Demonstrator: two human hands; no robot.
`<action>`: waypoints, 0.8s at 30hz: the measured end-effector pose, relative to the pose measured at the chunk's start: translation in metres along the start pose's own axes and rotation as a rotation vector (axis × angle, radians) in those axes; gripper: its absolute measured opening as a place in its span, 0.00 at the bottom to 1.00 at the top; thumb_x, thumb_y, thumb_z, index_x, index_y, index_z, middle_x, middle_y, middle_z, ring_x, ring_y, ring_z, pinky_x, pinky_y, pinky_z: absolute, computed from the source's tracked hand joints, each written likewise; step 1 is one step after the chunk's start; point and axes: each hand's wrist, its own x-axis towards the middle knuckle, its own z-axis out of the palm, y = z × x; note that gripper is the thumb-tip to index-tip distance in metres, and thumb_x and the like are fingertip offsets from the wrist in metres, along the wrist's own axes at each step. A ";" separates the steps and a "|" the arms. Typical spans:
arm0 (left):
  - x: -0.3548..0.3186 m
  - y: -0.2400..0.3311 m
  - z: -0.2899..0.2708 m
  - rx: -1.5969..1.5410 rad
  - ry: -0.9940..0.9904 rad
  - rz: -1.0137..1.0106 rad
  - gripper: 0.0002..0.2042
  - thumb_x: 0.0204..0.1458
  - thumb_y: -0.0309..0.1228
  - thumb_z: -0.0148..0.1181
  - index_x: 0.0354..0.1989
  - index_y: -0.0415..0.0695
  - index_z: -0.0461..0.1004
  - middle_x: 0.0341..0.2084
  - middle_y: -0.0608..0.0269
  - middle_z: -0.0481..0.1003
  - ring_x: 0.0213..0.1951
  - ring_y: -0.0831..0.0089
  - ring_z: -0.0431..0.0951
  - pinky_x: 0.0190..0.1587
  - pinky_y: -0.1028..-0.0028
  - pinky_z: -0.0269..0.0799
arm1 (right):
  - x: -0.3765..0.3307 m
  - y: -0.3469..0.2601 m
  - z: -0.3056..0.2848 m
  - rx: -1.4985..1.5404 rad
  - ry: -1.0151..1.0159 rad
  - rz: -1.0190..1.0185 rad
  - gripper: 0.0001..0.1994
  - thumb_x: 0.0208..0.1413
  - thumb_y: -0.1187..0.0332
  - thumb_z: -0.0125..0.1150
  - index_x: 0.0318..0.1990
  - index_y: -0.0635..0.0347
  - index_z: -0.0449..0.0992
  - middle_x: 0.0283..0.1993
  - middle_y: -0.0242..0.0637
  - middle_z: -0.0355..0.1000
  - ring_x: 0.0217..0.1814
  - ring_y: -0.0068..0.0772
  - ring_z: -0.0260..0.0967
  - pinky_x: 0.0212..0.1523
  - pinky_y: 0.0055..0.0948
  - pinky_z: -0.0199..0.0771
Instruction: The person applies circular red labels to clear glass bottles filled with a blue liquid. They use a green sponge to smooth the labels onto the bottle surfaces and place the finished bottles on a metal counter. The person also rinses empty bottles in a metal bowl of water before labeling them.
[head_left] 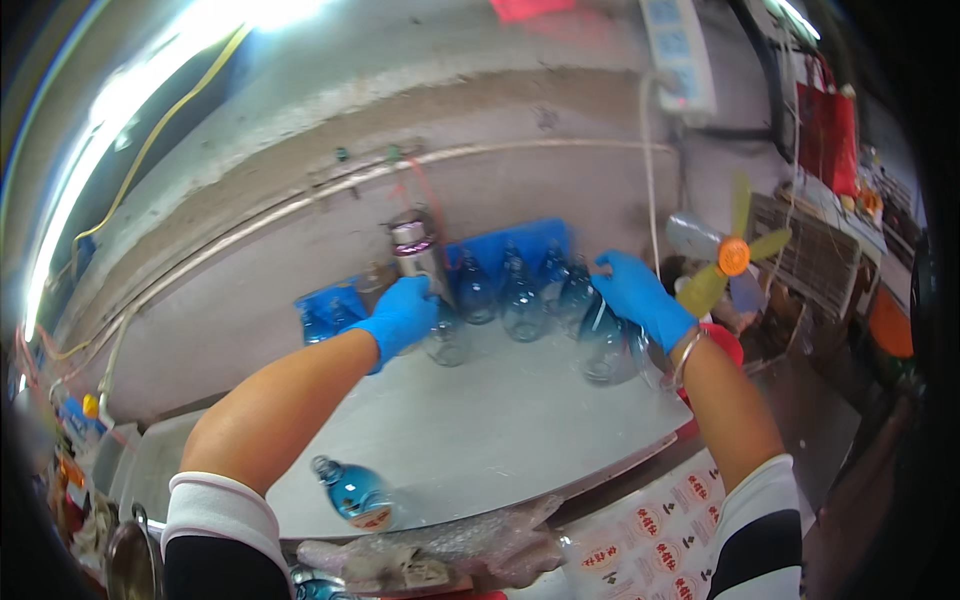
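Note:
Both my hands wear blue gloves and reach over a pale table. My left hand (403, 316) is closed at the neck of a clear glass bottle (446, 345), its body standing below my fingers. My right hand (638, 292) is curled round the top of another clear glass bottle (603, 358), which looks blurred. Between them stand several more glass bottles, among them a middle bottle (522, 308) and a bluish bottle (476, 290). Nearer to me lies a tilted bottle (357, 492) with blue liquid and a label.
A metal flask (412, 240) stands behind my left hand, before blue panels (510, 243) along the wall. An orange-hubbed fan (733, 256) is at the right. Crumpled clear plastic wrap (470, 545) covers the table's front edge, near printed sheets (650, 530).

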 end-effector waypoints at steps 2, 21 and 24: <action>0.013 -0.006 0.020 -0.028 0.101 -0.004 0.07 0.49 0.29 0.51 0.34 0.39 0.69 0.30 0.44 0.71 0.34 0.48 0.72 0.37 0.62 0.69 | 0.008 0.003 -0.013 0.014 -0.004 -0.026 0.21 0.50 0.62 0.54 0.48 0.68 0.67 0.43 0.54 0.70 0.47 0.53 0.68 0.48 0.39 0.67; 0.095 0.097 0.061 -0.364 -0.266 0.014 0.15 0.50 0.38 0.58 0.35 0.38 0.68 0.24 0.55 0.72 0.20 0.71 0.73 0.24 0.72 0.71 | 0.057 -0.007 0.008 0.021 -0.381 0.162 0.13 0.49 0.63 0.54 0.33 0.66 0.73 0.22 0.43 0.68 0.19 0.32 0.65 0.21 0.30 0.68; 0.090 0.090 0.066 -0.472 -0.146 -0.004 0.14 0.49 0.37 0.59 0.34 0.37 0.69 0.24 0.55 0.73 0.22 0.68 0.75 0.25 0.72 0.71 | 0.047 -0.003 0.016 -0.029 -0.274 0.035 0.13 0.49 0.65 0.54 0.37 0.65 0.73 0.27 0.47 0.70 0.25 0.40 0.69 0.27 0.33 0.70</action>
